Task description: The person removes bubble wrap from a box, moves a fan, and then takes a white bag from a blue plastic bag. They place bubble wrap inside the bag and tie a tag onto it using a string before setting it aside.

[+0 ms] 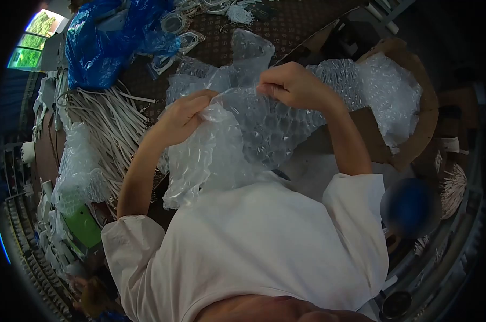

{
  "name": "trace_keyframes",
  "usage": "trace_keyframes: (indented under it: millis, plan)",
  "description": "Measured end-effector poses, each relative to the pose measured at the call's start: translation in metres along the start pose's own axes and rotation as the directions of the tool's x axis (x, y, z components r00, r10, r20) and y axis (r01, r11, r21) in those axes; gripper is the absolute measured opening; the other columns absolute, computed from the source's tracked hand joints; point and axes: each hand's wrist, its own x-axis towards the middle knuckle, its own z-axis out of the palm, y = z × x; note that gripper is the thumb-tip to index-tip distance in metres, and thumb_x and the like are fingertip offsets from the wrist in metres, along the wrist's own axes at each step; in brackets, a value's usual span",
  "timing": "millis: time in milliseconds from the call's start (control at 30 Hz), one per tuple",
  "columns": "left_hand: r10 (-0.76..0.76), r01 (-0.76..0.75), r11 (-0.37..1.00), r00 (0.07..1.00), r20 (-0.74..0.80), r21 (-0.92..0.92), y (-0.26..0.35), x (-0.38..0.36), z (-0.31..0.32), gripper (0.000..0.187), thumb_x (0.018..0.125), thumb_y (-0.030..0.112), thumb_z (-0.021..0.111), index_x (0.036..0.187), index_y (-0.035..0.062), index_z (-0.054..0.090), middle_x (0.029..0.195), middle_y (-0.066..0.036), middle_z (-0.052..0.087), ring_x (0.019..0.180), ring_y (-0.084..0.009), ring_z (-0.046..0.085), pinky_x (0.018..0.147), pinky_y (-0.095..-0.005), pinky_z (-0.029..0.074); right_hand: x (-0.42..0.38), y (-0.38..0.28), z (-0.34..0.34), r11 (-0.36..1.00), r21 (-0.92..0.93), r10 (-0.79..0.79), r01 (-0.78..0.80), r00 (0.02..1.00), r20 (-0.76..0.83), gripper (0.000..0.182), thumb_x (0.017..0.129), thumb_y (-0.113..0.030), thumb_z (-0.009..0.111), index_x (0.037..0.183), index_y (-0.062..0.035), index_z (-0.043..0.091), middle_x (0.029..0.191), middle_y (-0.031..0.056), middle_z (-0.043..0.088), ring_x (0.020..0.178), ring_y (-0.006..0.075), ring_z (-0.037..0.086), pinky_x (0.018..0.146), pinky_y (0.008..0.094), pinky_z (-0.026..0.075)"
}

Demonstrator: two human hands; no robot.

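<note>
A sheet of clear bubble wrap (pixel 275 129) with large air cells spreads in front of my chest. My left hand (pixel 186 115) pinches its upper edge on the left side, and a crumpled part hangs down below that hand toward my shirt. Just right of the middle, my right hand (pixel 288 83) is closed on the same sheet's edge, its fingers curled inward. Farther back, more clear plastic stands up behind the hands. To the right, the wrap runs on toward a cardboard box (pixel 430 107) holding more of it.
A bundle of flat white cords (pixel 106 129) lies on the left of the brown patterned table (pixel 216 35). Behind it sits a blue plastic bag (pixel 90 53). Another bubble wrap piece (pixel 79 166) rests near a green object (pixel 83 225). Coiled cables (pixel 173 22) lie at the back.
</note>
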Motion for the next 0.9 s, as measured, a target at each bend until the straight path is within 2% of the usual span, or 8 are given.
trace_keyframes:
  millis: [167, 400, 467, 500, 533, 633, 800, 900]
  plan:
    - [-0.266, 0.266, 0.964, 0.962, -0.059, -0.012, 0.017, 0.001, 0.007, 0.02, 0.069, -0.003, 0.055, 0.09, -0.002, 0.053, 0.081, -0.015, 0.056, 0.073, -0.0293, 0.057, 0.063, -0.0324, 0.044, 0.001, -0.009, 0.004, 0.988, -0.131, -0.094, 0.083, 0.992, -0.084, 0.017, 0.078, -0.012, 0.062, 0.068, -0.0012, 0.053, 0.058, 0.0087, 0.047, 0.05, 0.0221, 0.046, 0.047, 0.0312, 0.038]
    - [-0.05, 0.057, 0.972, 0.998, -0.036, 0.23, 0.032, -0.039, -0.01, 0.015, 0.071, -0.004, 0.052, 0.086, -0.0011, 0.052, 0.069, -0.015, 0.054, 0.06, -0.0297, 0.055, 0.054, -0.0347, 0.044, -0.011, 0.02, 0.017, 0.893, -0.347, -0.397, 0.286, 0.865, -0.307, 0.015, 0.081, -0.013, 0.059, 0.068, -0.0067, 0.053, 0.061, 0.0076, 0.054, 0.048, 0.0234, 0.051, 0.042, 0.0297, 0.04]
    - [-0.092, 0.201, 0.912, 0.95, -0.3, 0.357, 0.017, -0.092, -0.034, 0.018, 0.068, -0.007, 0.05, 0.085, -0.0023, 0.054, 0.067, -0.014, 0.054, 0.059, -0.0275, 0.055, 0.053, -0.0326, 0.044, -0.059, 0.077, -0.034, 0.946, 0.051, 0.247, -0.319, 0.612, -0.751, 0.016, 0.082, -0.011, 0.056, 0.067, -0.0055, 0.053, 0.062, 0.009, 0.054, 0.047, 0.0252, 0.051, 0.043, 0.0311, 0.04]
    - [-0.106, 0.361, 0.806, 0.867, -0.486, 0.469, 0.004, -0.122, -0.049, 0.02, 0.066, -0.009, 0.049, 0.084, -0.0029, 0.054, 0.068, -0.013, 0.054, 0.058, -0.0269, 0.055, 0.053, -0.0318, 0.044, -0.095, 0.1, -0.071, 0.763, -0.184, 0.275, -0.62, 0.568, -0.776, 0.017, 0.084, -0.013, 0.055, 0.069, -0.005, 0.054, 0.061, 0.0113, 0.054, 0.048, 0.0276, 0.051, 0.044, 0.0323, 0.041]
    - [-0.196, 0.428, 0.793, 0.853, -0.484, 0.434, 0.006, -0.132, -0.065, 0.021, 0.065, -0.011, 0.048, 0.083, -0.0031, 0.054, 0.072, -0.013, 0.056, 0.058, -0.0268, 0.055, 0.054, -0.0312, 0.045, -0.093, 0.1, -0.075, 0.762, -0.189, 0.265, -0.62, 0.564, -0.782, 0.017, 0.084, -0.013, 0.055, 0.069, -0.005, 0.054, 0.061, 0.0113, 0.054, 0.048, 0.0276, 0.051, 0.044, 0.0323, 0.041]
    - [-0.328, 0.46, 0.796, 0.874, -0.359, 0.394, 0.028, -0.109, -0.072, 0.023, 0.064, -0.012, 0.047, 0.083, -0.0029, 0.054, 0.08, -0.013, 0.057, 0.06, -0.0273, 0.055, 0.056, -0.03, 0.045, -0.072, 0.066, -0.054, 0.644, -0.605, -0.098, -0.468, 0.734, -0.672, 0.02, 0.083, -0.015, 0.056, 0.066, -0.0057, 0.052, 0.064, 0.0115, 0.055, 0.053, 0.0265, 0.054, 0.047, 0.034, 0.042]
    - [-0.267, 0.285, 0.913, 0.958, -0.101, 0.291, 0.034, -0.036, -0.015, 0.026, 0.063, -0.014, 0.044, 0.084, -0.0014, 0.054, 0.085, -0.017, 0.054, 0.067, -0.0284, 0.056, 0.061, -0.0298, 0.045, 0.041, -0.004, 0.082, 0.871, -0.432, -0.415, 0.234, 0.821, -0.392, 0.018, 0.078, -0.024, 0.06, 0.07, -0.0094, 0.054, 0.067, 0.0049, 0.055, 0.06, 0.0212, 0.057, 0.05, 0.0313, 0.047]
    - [-0.031, 0.043, 0.967, 0.998, -0.051, 0.251, 0.019, -0.028, -0.01, 0.026, 0.062, -0.014, 0.044, 0.083, -0.0019, 0.055, 0.084, -0.017, 0.053, 0.073, -0.0292, 0.056, 0.064, -0.0328, 0.045, 0.062, -0.035, 0.091, 0.911, -0.373, -0.329, 0.177, 0.858, -0.395, 0.023, 0.075, -0.03, 0.062, 0.072, -0.0082, 0.054, 0.066, 0.0054, 0.054, 0.061, 0.0229, 0.057, 0.052, 0.0326, 0.047]
